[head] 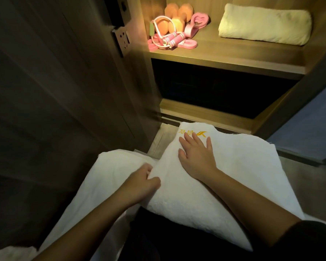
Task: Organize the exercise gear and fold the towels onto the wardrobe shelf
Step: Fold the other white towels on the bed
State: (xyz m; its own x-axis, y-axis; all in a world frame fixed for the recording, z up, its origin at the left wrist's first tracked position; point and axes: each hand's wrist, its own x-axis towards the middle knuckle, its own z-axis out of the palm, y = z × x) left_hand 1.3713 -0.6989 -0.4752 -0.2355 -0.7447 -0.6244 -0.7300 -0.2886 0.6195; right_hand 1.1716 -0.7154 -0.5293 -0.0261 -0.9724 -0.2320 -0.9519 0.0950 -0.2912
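A white towel (233, 166) with yellow embroidery lies across my lap in front of the wardrobe. My right hand (196, 154) presses flat on its upper fold, fingers spread. My left hand (142, 180) grips the towel's left edge. On the lit wardrobe shelf (224, 59) a folded cream towel (263, 24) lies at the right. At the shelf's left sit orange dumbbells (179, 17), a pink skipping rope (169, 37) and pink grip trainers (194, 24).
An open wardrobe door (64, 72) with a metal hinge plate (122, 41) stands at the left. Below the shelf is a dark compartment (215, 87). A blue surface (309, 125) shows at the right edge. More white cloth (109, 166) spreads under my left arm.
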